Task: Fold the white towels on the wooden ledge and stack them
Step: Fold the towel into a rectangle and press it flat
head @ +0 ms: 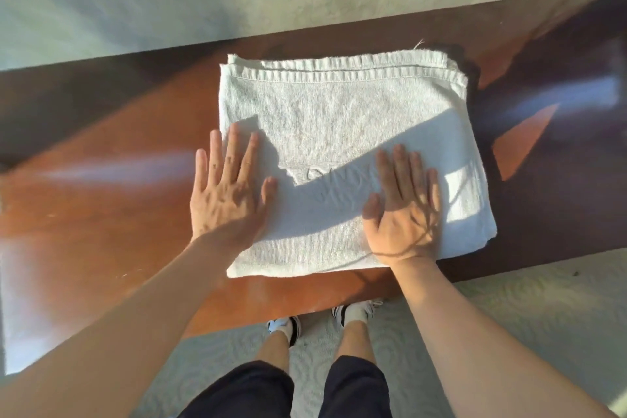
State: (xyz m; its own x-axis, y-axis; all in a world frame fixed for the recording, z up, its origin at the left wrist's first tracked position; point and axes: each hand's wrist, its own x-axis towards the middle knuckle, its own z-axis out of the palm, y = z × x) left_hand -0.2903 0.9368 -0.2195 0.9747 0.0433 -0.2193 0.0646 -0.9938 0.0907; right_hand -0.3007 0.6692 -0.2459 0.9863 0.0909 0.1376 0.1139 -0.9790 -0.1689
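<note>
On the ledge point(101, 214) a folded towel point(339, 119) is laid | left hand point(227, 193) flat, fingers straight, spread over its left edge | right hand point(403, 210) flat, fingers straight, pressed on it

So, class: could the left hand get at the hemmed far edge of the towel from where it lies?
Probably yes: the left hand lies flat at the white towel's near-left side, and nothing covers the far hem.

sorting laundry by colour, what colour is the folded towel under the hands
White, plain terry with a ribbed hem; the towel shows best in the head view.
</note>
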